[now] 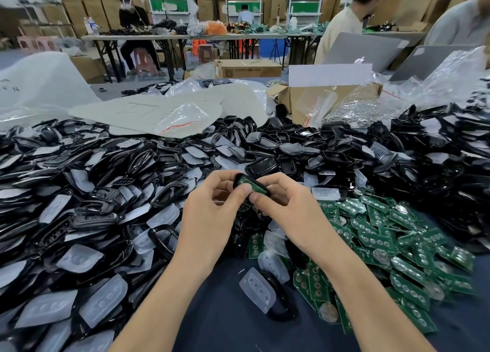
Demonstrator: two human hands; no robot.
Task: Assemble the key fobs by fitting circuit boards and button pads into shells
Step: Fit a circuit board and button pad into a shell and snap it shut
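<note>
Our left hand (212, 208) curls its fingers round the black shell (238, 178), held above the heaped parts (106, 198), with its thumb pressing the green circuit board (252, 186) lying in it. Our right hand (289, 211) pinches the shell's other end. We should press evenly along the board's edges, so it seats flat rather than tilted.

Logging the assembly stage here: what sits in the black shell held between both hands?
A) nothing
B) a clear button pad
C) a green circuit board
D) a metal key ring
C: a green circuit board shows inside the black shell, which the left hand and right hand pinch.
</note>
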